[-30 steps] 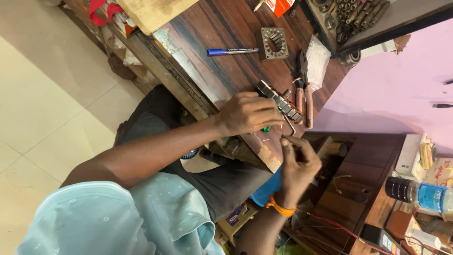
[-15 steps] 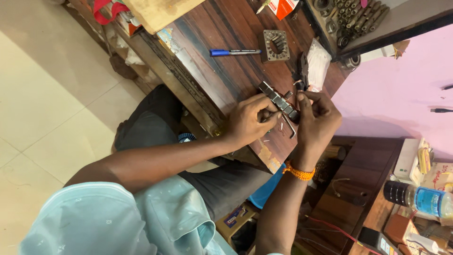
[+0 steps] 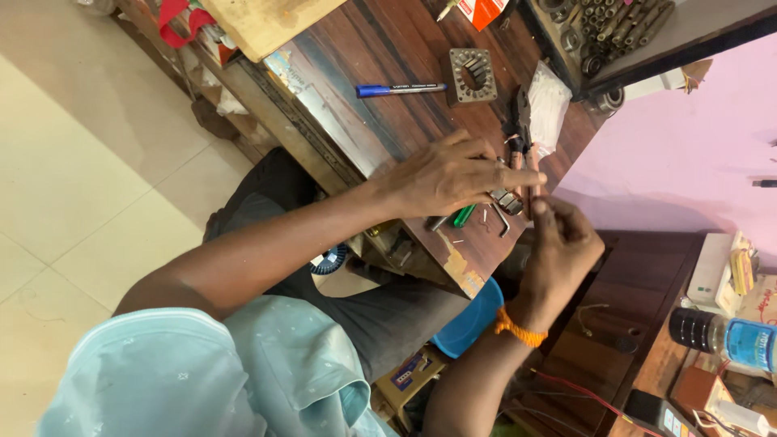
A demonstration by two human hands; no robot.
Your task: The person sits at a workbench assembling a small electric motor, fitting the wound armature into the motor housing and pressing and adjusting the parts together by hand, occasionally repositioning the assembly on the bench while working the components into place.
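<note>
My left hand (image 3: 449, 174) lies fingers-down over a small grey metal part (image 3: 506, 199) on the dark wooden table (image 3: 380, 137), pressing on it near the table's edge. My right hand (image 3: 560, 243), with an orange band at the wrist, hovers just off the edge beside that part. Its fingertips are pinched together, and I see nothing between them. A green piece (image 3: 463, 215) and a few thin metal pins (image 3: 502, 222) rest on the wood under my left hand.
Red-handled pliers (image 3: 522, 121) and a clear plastic bag (image 3: 552, 101) lie behind my hands. Farther back are a blue pen (image 3: 401, 89), a square toothed metal plate (image 3: 472, 75) and a tray of sockets (image 3: 607, 24). A water bottle (image 3: 732, 338) stands at right.
My right hand rose from below the table to the metal part, then drew back slightly to the edge. My left hand slid forward and spread over the part.
</note>
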